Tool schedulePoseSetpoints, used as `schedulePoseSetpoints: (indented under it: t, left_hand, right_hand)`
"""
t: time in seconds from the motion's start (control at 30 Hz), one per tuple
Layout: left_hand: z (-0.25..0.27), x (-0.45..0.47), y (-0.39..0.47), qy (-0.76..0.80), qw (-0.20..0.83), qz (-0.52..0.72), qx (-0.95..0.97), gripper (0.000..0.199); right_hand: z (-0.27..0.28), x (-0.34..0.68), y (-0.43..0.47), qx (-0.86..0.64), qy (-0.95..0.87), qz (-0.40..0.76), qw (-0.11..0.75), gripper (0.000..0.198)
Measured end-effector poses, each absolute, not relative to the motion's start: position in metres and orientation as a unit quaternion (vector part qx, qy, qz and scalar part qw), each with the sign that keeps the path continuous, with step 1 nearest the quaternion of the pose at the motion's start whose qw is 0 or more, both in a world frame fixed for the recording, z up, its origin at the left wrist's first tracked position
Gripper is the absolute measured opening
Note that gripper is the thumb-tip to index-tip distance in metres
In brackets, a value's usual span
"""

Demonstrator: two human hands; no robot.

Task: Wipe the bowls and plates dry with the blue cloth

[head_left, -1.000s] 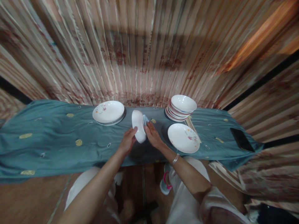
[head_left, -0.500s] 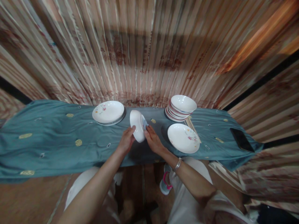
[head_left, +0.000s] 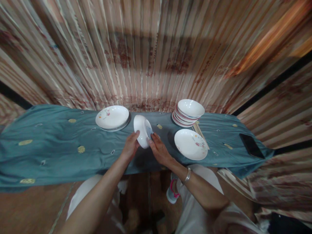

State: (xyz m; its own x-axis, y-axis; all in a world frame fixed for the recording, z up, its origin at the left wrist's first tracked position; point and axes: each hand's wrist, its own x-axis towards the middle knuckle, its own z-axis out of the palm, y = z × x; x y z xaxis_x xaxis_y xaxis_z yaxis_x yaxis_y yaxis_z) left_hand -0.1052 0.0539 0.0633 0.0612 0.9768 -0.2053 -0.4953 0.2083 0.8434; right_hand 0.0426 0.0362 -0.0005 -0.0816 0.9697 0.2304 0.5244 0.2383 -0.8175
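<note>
A white bowl (head_left: 140, 131) is tipped on its side above the middle of the cloth, its base facing right. My left hand (head_left: 131, 145) grips it by the left, lower edge, thumb against the outer wall. On the other side, my right hand (head_left: 159, 150) has its fingers against the base and lower wall. A bluish patch shows at the base beside my right fingertips; whether it is a print or something separate is unclear. The bowl's inside is turned away from view.
Stacked plates (head_left: 112, 117) with floral prints lie left. To the right are a stack of bowls (head_left: 189, 112), a floral plate (head_left: 191, 145) and chopsticks (head_left: 200, 134). A black phone (head_left: 251, 145) lies near the right end of the teal cloth (head_left: 60, 156). A pleated curtain (head_left: 146, 65) hangs behind.
The bowl has turned slightly and shifted a little left, so more of its base shows. My right fingers have moved slightly along the base.
</note>
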Motion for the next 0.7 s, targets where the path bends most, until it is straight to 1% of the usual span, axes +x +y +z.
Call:
schedulePoseSetpoints:
  t: [0.17, 0.33, 0.47, 0.7]
  left_hand:
    - [0.061, -0.107, 0.056, 0.401, 0.659, 0.562, 0.299, 0.043]
    - [0.063, -0.106, 0.056, 0.395, 0.661, 0.565, 0.296, 0.044]
    - [0.063, -0.106, 0.056, 0.395, 0.665, 0.564, 0.291, 0.048]
    - [0.065, -0.105, 0.056, 0.395, 0.669, 0.564, 0.282, 0.037]
  right_hand:
    - [0.005, 0.041, 0.031, -0.545, -0.694, 0.267, 0.387, 0.062]
    - [0.010, 0.040, 0.028, -0.530, -0.704, 0.262, 0.393, 0.060]
    - [0.014, 0.040, 0.027, -0.522, -0.711, 0.265, 0.389, 0.062]
    - [0.017, 0.039, 0.027, -0.508, -0.718, 0.263, 0.396, 0.059]
